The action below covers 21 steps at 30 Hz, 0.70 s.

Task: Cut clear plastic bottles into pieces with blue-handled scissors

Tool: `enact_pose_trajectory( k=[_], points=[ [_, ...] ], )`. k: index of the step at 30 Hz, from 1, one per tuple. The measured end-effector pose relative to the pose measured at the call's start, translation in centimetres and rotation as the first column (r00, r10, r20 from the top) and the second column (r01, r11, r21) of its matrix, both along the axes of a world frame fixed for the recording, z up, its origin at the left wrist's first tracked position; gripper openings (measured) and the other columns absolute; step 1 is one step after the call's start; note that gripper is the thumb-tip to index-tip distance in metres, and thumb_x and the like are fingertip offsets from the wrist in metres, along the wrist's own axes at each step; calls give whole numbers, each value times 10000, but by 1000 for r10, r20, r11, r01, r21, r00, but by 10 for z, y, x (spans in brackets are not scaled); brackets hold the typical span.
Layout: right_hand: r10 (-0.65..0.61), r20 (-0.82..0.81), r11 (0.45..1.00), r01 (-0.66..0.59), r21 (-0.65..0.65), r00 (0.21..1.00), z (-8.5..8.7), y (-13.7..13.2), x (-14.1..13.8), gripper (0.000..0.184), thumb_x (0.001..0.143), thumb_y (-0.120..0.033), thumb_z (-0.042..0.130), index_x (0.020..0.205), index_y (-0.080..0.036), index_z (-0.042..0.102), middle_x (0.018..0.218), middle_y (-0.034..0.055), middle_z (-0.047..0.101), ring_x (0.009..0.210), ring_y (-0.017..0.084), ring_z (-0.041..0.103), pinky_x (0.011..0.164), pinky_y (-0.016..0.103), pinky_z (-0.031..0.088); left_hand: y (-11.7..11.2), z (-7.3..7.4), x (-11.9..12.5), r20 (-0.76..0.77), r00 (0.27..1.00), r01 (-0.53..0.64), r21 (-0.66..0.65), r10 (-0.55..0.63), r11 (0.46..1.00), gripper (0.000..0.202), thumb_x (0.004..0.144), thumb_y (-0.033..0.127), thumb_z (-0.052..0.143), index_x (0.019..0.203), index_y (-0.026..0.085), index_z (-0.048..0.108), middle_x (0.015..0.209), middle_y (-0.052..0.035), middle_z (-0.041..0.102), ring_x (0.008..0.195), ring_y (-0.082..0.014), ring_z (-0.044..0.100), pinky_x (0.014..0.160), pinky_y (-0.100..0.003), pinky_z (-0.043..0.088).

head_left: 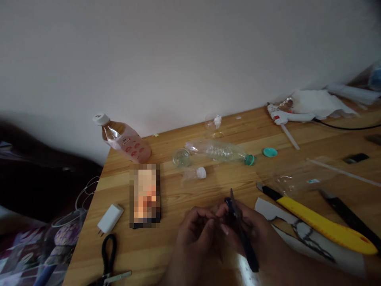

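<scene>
clasped in the right hand [262,226] is a dark tool [250,254]; near it the left hand [195,230] is curled, whether around something i cannot tell.

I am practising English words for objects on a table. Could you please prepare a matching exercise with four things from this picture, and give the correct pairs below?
Things
1. Dark tool
2. Round lid
3. Glue gun
4. Plug adapter

Descriptions
A. turquoise
B. white and box-shaped
C. held in the right hand
D. joined to a black cord

Pairs: 1-C, 2-A, 3-D, 4-B
</scene>
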State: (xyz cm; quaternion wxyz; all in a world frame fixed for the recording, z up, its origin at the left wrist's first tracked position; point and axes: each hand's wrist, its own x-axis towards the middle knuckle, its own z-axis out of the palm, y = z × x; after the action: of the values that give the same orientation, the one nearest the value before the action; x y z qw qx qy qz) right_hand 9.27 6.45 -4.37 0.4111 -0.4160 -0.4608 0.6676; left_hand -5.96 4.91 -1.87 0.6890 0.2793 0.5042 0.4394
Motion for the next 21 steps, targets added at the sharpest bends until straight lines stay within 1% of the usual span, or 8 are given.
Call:
enact_pose_trajectory(
  k=[2, 4, 7, 11, 14, 16, 18, 21],
  points=[
    [-9, -9, 1000, 9, -18, 1000, 2, 1, 0, 280, 717, -159, 791, 901, -313, 647, 779, -25, 614, 708, 194, 614, 613, 276, 519, 1, 3, -1, 21, 999, 36, 8, -36, 999, 442, 740, 535, 782, 846, 165, 564, 718, 8, 626, 473, -79, 548, 420, -219, 502],
    [-20, -12, 999, 20, -38, 1000, 2, 1, 1, 280, 719, -173, 801, 913, -314, 658, 809, -16, 632, 756, 208, 638, 651, 290, 537, 2, 4, -3, 40, 997, 58, 18, -58, 998, 418, 746, 502, 792, 855, 164, 572, 784, -9, 637, 551, -98, 592, 470, -238, 538],
    [-30, -34, 998, 28, -59, 999, 0, 0, 0, 239, 762, -222, 789, 951, -303, 668, 862, 8, 665, 804, 220, 660, 699, 317, 557, 2, 2, -5, 59, 996, 72, 24, -73, 997, 361, 794, 463, 766, 876, 168, 574, 820, -14, 653, 563, -95, 599, 497, -246, 550],
    [-11, -75, 994, 3, -107, 997, -2, 0, -1, 144, 849, -295, 725, 964, -257, 647, 798, 3, 635, 676, 180, 632, 589, 305, 562, 3, -5, -8, 77, 995, 65, 16, -66, 998, 325, 832, 447, 734, 855, 158, 586, 721, 2, 646, 505, -88, 588, 488, -237, 538],
    [21, -172, 992, -41, -119, 985, 3, 1, -4, 138, 873, -326, 701, 943, -252, 609, 769, -16, 611, 672, 186, 631, 554, 312, 564, 3, -8, -9, 91, 994, 50, 26, -53, 998, 296, 858, 423, 710, 836, 145, 612, 721, -5, 654, 505, -87, 591, 492, -233, 534],
    [37, -204, 993, -60, -106, 978, 8, 2, -5, 138, 869, -300, 707, 922, -251, 589, 773, -20, 619, 680, 184, 638, 562, 309, 564, 3, -9, -9, 94, 995, 39, 28, -42, 999, 275, 878, 401, 691, 834, 138, 625, 735, -16, 669, 516, -89, 590, 507, -236, 536],
    [52, -166, 995, -65, -76, 985, 10, 1, -6, 148, 855, -261, 718, 908, -245, 581, 776, -27, 618, 667, 167, 634, 580, 296, 559, 3, -11, -9, 107, 994, 26, 19, -28, 999, 267, 875, 393, 696, 839, 138, 625, 727, -22, 682, 527, -98, 591, 507, -238, 531],
    [53, -10, 998, -53, -19, 999, 9, -1, -2, 144, 846, -226, 714, 918, -238, 590, 786, -28, 602, 691, 157, 625, 617, 283, 543, 3, -13, -8, 135, 991, -6, 27, 2, 1000, 234, 884, 371, 689, 853, 148, 625, 720, -17, 683, 536, -104, 584, 510, -238, 519]
  ],
)
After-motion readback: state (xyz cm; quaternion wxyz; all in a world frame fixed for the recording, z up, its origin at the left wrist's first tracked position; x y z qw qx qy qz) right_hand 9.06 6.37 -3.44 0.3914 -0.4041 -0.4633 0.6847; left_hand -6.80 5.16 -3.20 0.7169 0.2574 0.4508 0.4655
